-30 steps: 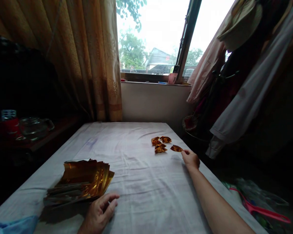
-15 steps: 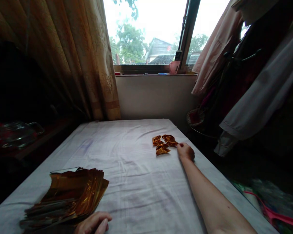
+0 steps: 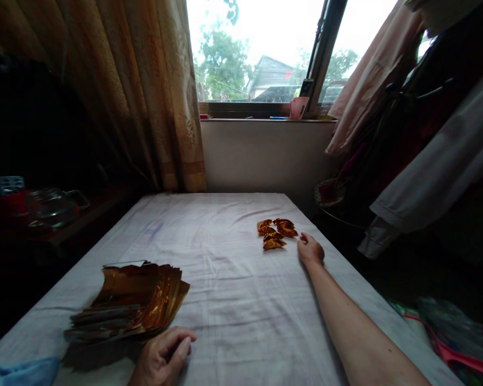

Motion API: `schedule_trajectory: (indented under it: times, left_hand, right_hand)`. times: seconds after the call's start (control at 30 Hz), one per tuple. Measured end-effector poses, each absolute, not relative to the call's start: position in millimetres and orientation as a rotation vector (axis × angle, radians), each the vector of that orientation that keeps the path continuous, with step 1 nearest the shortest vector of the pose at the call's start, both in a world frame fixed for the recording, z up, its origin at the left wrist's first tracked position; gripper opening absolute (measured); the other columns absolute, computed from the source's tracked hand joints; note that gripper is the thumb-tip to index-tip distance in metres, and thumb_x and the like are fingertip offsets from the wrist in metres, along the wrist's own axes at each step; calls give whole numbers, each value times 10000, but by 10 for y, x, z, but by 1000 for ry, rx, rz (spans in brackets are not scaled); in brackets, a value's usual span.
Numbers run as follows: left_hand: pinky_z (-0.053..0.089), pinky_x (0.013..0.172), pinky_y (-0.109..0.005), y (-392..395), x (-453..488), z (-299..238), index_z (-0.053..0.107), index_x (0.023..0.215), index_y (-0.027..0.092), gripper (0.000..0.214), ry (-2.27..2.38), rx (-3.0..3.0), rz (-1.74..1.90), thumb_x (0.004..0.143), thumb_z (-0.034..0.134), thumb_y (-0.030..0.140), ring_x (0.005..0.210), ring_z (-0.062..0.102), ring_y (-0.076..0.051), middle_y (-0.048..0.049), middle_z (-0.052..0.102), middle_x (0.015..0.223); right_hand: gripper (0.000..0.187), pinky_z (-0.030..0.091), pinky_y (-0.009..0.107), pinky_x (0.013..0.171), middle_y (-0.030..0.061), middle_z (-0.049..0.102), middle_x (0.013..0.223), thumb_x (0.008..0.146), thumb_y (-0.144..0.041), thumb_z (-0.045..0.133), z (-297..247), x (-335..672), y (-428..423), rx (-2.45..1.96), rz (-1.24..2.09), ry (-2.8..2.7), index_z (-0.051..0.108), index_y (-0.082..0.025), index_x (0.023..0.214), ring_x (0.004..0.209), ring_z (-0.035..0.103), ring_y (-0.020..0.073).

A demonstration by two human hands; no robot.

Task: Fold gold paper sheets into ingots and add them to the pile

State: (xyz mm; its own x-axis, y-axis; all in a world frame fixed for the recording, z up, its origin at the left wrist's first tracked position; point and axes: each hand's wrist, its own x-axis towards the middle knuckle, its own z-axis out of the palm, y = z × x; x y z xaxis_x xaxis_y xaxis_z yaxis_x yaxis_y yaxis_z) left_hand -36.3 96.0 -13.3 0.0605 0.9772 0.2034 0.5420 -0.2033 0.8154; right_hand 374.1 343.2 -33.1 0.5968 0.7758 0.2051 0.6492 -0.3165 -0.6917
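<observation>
Mark on the mug (image 3: 298, 108) is too small to read. Versus a second ago: right hand (image 3: 310, 250) is off the last fold (image 3: 288, 231), which now sits at the right of the gold folds (image 3: 272, 236) on the table (image 3: 225, 300). Its long axis runs roughly left-right, right tip toward the right hand. Right fingers loosely curled just beside it, pinch released. Left hand (image 3: 165, 354) half curled, gap between thumb and index, near the gold stack (image 3: 145, 295), contact unclear; stack fans rightward
</observation>
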Motion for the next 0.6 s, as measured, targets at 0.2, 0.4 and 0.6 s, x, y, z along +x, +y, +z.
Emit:
schedule_trajectory:
  times: [0.2,0.4,0.6]
  left_hand:
    - [495,576,-222,966,-308,-28,742,770,195,335,1518,1834,1081,895,521,413,580,633,-163,-26,667,616]
    - [444,554,-210,966,-261,-20,715,726,162,345,1447,1852,1136,900,483,349,544,569,-130,-16,642,600]
    - [389,502,-196,875,-288,16,608,589,170,418,1413,1959,1293,934,430,326,472,514,-102,15,533,497]
  right_hand:
    - [426,511,342,886,133,755,1074,732,-200,578,-383,3689,3223,-1921,304,-1083,743,-121,1116,948,685,253]
    - [436,535,366,859,117,770,941,666,-275,575,-433,3476,2911,-1768,346,-1009,753,-125,1034,889,697,261]
    - [366,552,386,794,134,768,833,643,-329,567,-351,2923,2551,-1696,432,-1085,768,-136,881,825,715,298]
